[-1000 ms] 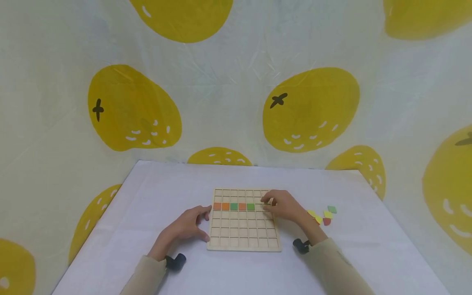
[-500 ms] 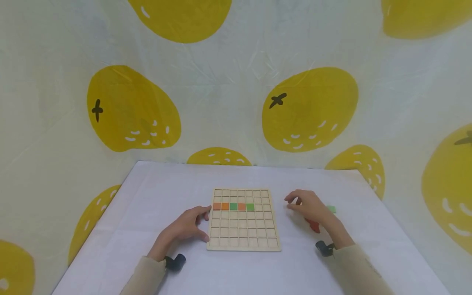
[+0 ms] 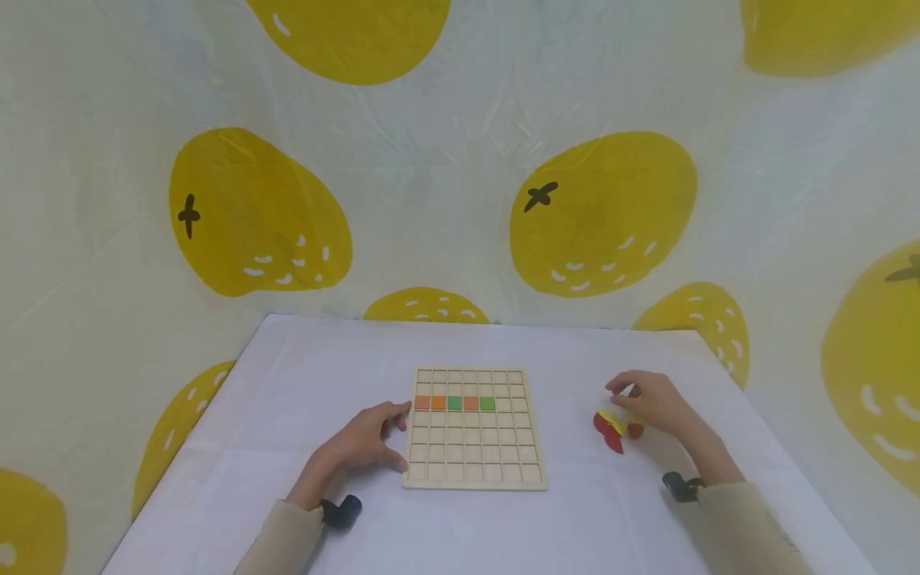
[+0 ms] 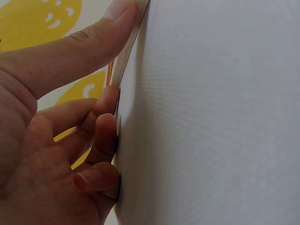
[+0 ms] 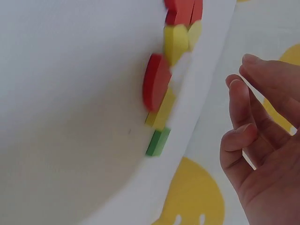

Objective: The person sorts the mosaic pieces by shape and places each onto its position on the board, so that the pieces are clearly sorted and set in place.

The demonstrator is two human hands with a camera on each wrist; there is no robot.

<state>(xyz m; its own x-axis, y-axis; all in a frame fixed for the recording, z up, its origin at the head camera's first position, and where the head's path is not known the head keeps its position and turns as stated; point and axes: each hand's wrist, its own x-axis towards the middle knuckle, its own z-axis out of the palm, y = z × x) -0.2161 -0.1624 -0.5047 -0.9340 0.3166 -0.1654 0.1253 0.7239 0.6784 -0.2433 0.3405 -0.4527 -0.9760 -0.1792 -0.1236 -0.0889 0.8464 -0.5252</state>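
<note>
A wooden grid board point(image 3: 474, 452) lies flat on the table. One of its rows carries several coloured square tiles point(image 3: 455, 403), orange and green, starting from the left edge. My left hand point(image 3: 370, 435) rests against the board's left edge, thumb and fingers touching its side. My right hand point(image 3: 654, 402) hovers over the loose pieces at the right, fingers loosely bent, holding nothing. Below it are a red piece point(image 5: 157, 82), a yellow square tile point(image 5: 161, 111), a green square tile point(image 5: 158, 142), a yellow piece point(image 5: 175, 43) and red rounded pieces point(image 5: 180, 11). In the head view the hand hides the green tile.
A white cloth covers the table point(image 3: 323, 359). Behind it hangs a pale curtain point(image 3: 431, 200) printed with large yellow fruit. A small black camera point(image 3: 343, 513) sits on the left wrist and another black camera point(image 3: 681, 487) on the right.
My right hand has moved right, away from the board, and is now over the loose pieces. The left hand, board and row of tiles look the same.
</note>
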